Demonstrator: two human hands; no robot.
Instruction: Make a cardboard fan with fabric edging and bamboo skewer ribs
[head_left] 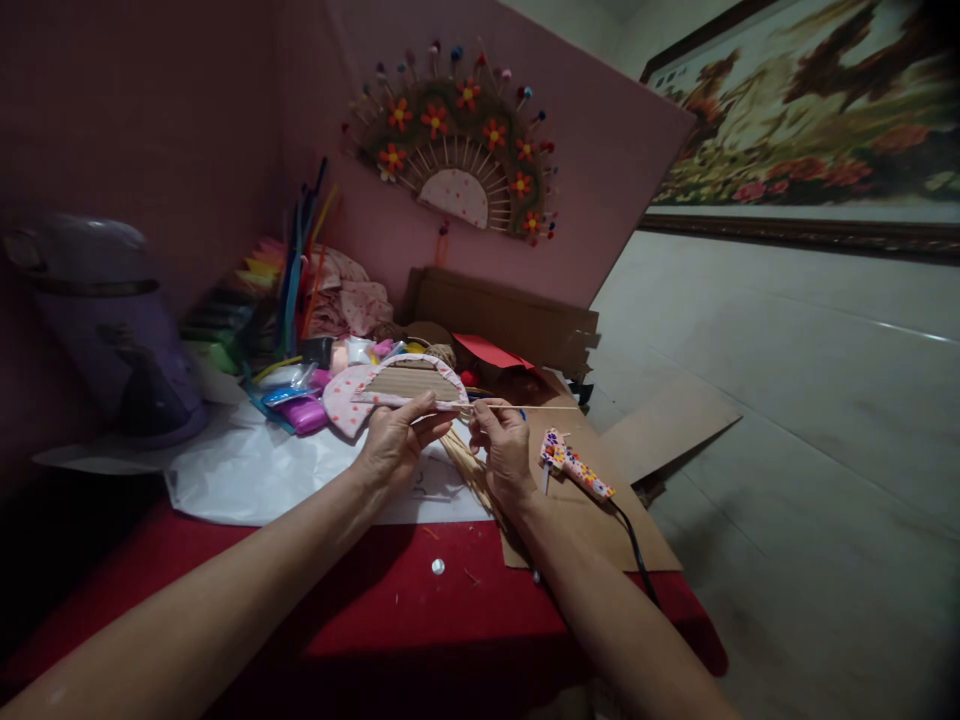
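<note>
My left hand (399, 440) pinches the lower edge of a half-round cardboard piece (411, 380) with a pink, red-dotted fabric rim. Between the thumb and fingers of my right hand (504, 440) is a thin wooden stick (551, 407), which points to the right. Its left end meets the right corner of the cardboard piece, close to my left fingertips. Another pink dotted fabric piece (346, 402) shows behind the left side of the cardboard. A bundle of thin sticks (466, 465) lies below and between my hands.
A flower-patterned glue gun (576, 466) with a black cord lies on a cardboard sheet (637, 530) at right. Clay packets (304, 414) and white plastic (232, 470) are at left, beside a purple bottle (120, 340). A decorated fan (457, 150) hangs behind.
</note>
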